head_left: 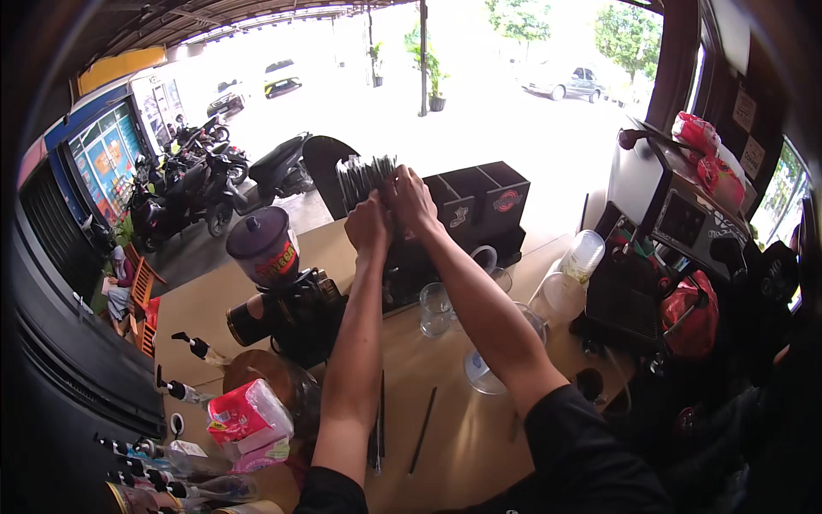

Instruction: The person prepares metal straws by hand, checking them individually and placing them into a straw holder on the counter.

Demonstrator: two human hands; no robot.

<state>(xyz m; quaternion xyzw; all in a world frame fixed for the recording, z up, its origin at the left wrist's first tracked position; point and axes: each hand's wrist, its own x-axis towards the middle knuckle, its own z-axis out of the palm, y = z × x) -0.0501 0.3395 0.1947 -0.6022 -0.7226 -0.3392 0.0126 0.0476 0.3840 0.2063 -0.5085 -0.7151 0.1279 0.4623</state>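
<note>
Both arms reach forward over the counter to a bundle of black drinking straws (365,180), which seem to be in clear wrappers. My left hand (370,226) is closed at the bundle's lower part. Right beside it, my right hand (411,196) has its fingers curled at the bundle's right side. The straws stand nearly upright at the left end of a black compartmented organizer box (478,193); their lower ends are hidden by my hands. Nearer to me, a loose black straw (423,430) lies on the counter (449,462), with more straws (379,443) partly behind my left forearm.
A coffee grinder (260,247) stands left of my arms, with tissue packs (250,414) and several pump bottles (186,488) nearer. Glass mugs (435,308) and stacked plastic cups (583,254) stand around my right forearm. An espresso machine (684,218) is at right. A person (121,283) sits outside.
</note>
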